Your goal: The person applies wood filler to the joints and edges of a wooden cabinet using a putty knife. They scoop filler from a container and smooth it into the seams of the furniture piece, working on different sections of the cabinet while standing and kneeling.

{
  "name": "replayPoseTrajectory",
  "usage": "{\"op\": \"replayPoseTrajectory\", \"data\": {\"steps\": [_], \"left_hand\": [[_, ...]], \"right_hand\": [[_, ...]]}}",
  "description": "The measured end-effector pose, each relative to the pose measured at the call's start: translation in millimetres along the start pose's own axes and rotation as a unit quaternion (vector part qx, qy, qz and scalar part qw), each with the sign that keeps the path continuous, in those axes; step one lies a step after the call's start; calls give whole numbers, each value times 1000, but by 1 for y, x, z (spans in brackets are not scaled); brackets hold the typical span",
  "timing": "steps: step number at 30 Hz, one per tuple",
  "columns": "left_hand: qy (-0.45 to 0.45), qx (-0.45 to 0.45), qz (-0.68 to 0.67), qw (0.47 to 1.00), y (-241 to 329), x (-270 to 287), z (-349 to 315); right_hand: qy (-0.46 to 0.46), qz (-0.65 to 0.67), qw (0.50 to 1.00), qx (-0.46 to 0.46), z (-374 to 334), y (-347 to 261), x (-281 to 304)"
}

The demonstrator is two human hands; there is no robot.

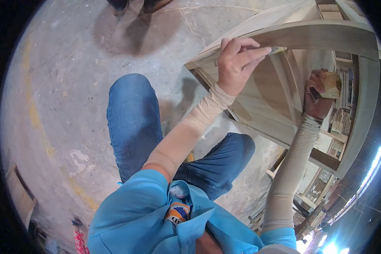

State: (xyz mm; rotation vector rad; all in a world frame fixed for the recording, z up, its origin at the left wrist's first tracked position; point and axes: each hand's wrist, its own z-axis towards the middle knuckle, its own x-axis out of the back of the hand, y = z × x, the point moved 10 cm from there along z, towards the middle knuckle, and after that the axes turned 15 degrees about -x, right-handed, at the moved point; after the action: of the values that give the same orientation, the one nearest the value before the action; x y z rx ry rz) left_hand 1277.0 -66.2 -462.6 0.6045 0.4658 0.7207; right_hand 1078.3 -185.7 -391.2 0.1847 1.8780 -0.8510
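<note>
My left hand (237, 61) is closed around a slim tool (277, 50) with a greyish, yellow-flecked end; its exact kind is too small to tell. The tool's tip points right and lies at or just in front of the curved upper rail (317, 37) of a wooden furniture frame. Over the frame's opening, my right hand (319, 89) is closed on a yellowish, block-like piece (332, 84), with the fingers curled over it. A dark edge shows beneath those fingers, but what it belongs to is unclear. Pale sleeves cover both forearms.
A wooden panel (258, 101) and angled slats fill the inside of the frame. More wood pieces (338, 118) stand behind it on the right. My bent knees (133, 106) are over the concrete floor (67, 110). Another person's shoes (154, 5) are at the top edge.
</note>
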Motion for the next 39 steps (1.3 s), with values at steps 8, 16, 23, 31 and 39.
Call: {"op": "replayPoseTrajectory", "data": {"steps": [8, 16, 23, 31, 39], "left_hand": [[-41, -17, -7, 999, 2, 2, -16], [-55, -3, -19, 998, -13, -3, -25], [-9, -14, -20, 1000, -10, 9, -8], [-9, -13, 9, 1000, -9, 3, -13], [-63, -8, -1, 998, -8, -2, -30]], "right_hand": [[14, -12, 999, 32, -5, -6, 3], [21, -18, 999, 37, -6, -7, 4], [15, -16, 999, 32, -5, -7, 1], [9, -14, 999, 30, -6, -6, 3], [-8, -3, 1000, 27, -7, -7, 0]]}}
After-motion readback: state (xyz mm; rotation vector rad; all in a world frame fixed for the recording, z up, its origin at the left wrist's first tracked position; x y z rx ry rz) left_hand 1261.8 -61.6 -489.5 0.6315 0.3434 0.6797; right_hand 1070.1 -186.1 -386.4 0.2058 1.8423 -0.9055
